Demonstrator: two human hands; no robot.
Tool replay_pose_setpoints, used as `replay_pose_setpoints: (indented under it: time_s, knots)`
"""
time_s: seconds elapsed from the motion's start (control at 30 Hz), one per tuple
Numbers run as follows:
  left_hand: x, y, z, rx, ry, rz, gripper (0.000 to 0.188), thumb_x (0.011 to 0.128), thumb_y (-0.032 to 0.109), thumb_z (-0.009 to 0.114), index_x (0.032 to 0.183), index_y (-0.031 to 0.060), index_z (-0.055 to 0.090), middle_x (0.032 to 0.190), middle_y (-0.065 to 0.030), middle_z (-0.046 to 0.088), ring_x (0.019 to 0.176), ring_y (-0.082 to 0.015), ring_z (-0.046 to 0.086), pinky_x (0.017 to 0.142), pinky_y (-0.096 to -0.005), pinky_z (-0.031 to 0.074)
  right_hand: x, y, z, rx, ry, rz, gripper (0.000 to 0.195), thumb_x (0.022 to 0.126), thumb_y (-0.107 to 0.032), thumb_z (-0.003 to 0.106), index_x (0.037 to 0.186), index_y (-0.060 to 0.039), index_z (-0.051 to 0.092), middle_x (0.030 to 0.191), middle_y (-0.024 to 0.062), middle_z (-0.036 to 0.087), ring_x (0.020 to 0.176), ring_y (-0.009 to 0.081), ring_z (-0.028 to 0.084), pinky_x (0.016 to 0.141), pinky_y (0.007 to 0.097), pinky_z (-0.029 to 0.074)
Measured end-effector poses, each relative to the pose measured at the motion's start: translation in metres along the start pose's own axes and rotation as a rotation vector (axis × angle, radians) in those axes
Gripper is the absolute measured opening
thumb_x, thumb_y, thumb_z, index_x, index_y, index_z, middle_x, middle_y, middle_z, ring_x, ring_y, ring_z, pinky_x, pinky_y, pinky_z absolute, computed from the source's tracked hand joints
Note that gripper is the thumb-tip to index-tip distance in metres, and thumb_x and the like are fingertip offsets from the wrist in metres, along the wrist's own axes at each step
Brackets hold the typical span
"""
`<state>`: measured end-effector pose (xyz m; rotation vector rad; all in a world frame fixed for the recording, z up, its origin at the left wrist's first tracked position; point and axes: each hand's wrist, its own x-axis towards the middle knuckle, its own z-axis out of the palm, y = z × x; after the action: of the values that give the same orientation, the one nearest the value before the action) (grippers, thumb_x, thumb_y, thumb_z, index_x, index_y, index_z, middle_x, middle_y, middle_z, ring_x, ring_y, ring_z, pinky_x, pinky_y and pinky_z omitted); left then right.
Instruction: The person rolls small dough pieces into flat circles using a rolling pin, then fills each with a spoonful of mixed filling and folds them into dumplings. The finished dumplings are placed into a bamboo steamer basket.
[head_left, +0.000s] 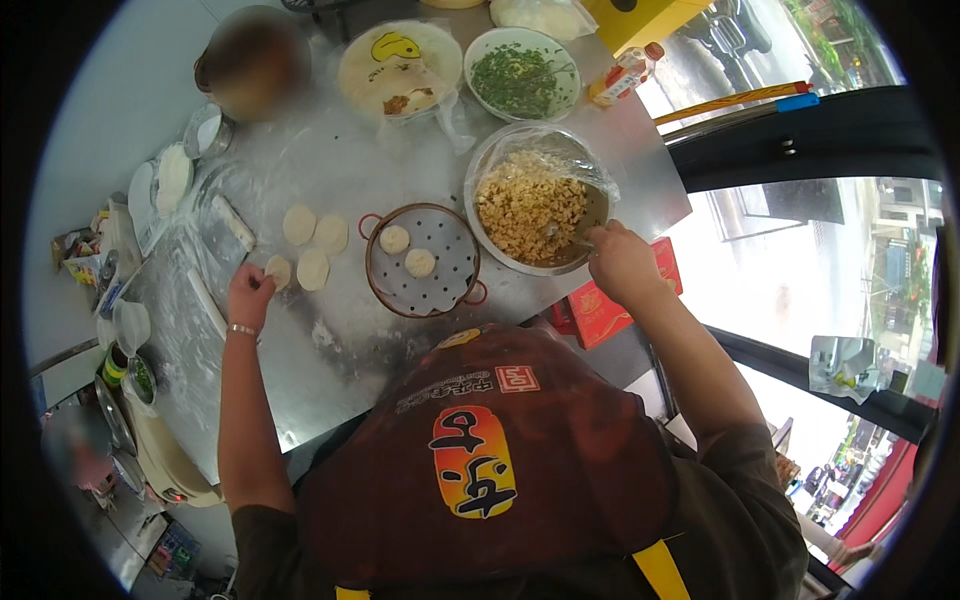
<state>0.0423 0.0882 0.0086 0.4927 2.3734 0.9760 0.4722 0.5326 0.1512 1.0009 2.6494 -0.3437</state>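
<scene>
My left hand (250, 295) pinches the edge of a round dough wrapper (279, 273) at the left of the steel table. Beside it lie several flat dough wrappers (313, 269). My right hand (624, 262) grips the handle of a metal utensil (580, 241), probably a spoon, whose end is in crumbly tan filling (529, 202). That filling sits in a large metal bowl (525, 268), partly covered by clear plastic film (555, 139). Between my hands stands a round steamer tray (369, 262) with a perforated liner (420, 295), carrying two filled buns (394, 240).
Chopped greens fill a white bowl (574, 101) at the back, beside a plastic-covered round container (352, 79) and a drink bottle (626, 73). A dough strip (232, 223) and a rolling pin (205, 301) lie left. A person (255, 64) is across the floury steel table (330, 352).
</scene>
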Motion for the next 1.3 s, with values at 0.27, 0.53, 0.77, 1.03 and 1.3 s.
replay_pose_setpoints:
  time_s: [0.27, 0.53, 0.77, 1.03, 1.3]
  knots:
    - [-0.099, 0.102, 0.062, -1.26, -0.403, -0.315, 0.052, 0.092, 0.021, 0.051, 0.141, 0.0044, 0.05, 0.133, -0.0125, 0.062, 0.122, -0.025, 0.06, 0.098, -0.0386, 0.051, 0.022, -0.001, 0.011, -0.154, 0.062, -0.192, 0.014, 0.083, -0.01, 0.06, 0.093, -0.0077, 0.07, 0.099, 0.0125, 0.067, 0.096, 0.0317, 0.067, 0.083, 0.042, 0.057]
    - [-0.133, 0.217, 0.151, -0.9, -0.769, -0.306, 0.045, 0.098, 0.02, 0.043, 0.134, -0.003, 0.056, 0.128, -0.0164, 0.067, 0.116, -0.0253, 0.064, 0.101, -0.0377, 0.049, 0.019, 0.004, 0.017, -0.023, 0.069, -0.153, 0.013, 0.082, -0.007, 0.06, 0.092, -0.0081, 0.069, 0.099, 0.0117, 0.068, 0.091, 0.0313, 0.069, 0.077, 0.0439, 0.057]
    - [-0.129, 0.212, 0.17, -0.776, -0.706, -0.227, 0.046, 0.099, 0.022, 0.041, 0.134, -0.0049, 0.057, 0.127, -0.0172, 0.068, 0.12, -0.027, 0.063, 0.106, -0.0384, 0.047, 0.016, 0.004, 0.032, 0.131, 0.024, -0.261, 0.011, 0.084, -0.007, 0.06, 0.09, -0.0058, 0.069, 0.095, 0.015, 0.068, 0.093, 0.0348, 0.068, 0.078, 0.0465, 0.056]
    - [-0.128, 0.224, 0.19, -0.635, -0.722, -0.159, 0.044, 0.101, 0.023, 0.04, 0.137, 0.0009, 0.055, 0.131, -0.012, 0.065, 0.118, -0.0216, 0.062, 0.102, -0.0342, 0.047, 0.01, 0.026, 0.012, 0.612, -0.145, -0.103, 0.024, 0.093, -0.017, 0.06, 0.104, -0.0009, 0.075, 0.095, 0.0213, 0.072, 0.09, 0.035, 0.069, 0.08, 0.044, 0.054]
    - [-0.101, 0.273, 0.22, -0.891, -0.663, -0.503, 0.048, 0.104, 0.024, 0.034, 0.14, -0.0035, 0.049, 0.13, -0.0163, 0.065, 0.119, -0.0285, 0.062, 0.104, -0.0411, 0.049, 0.006, 0.05, -0.001, 0.999, -0.385, 0.166, 0.025, 0.097, -0.019, 0.063, 0.109, -0.0013, 0.075, 0.08, 0.0049, 0.07, 0.069, 0.0118, 0.061, 0.065, 0.0294, 0.05]
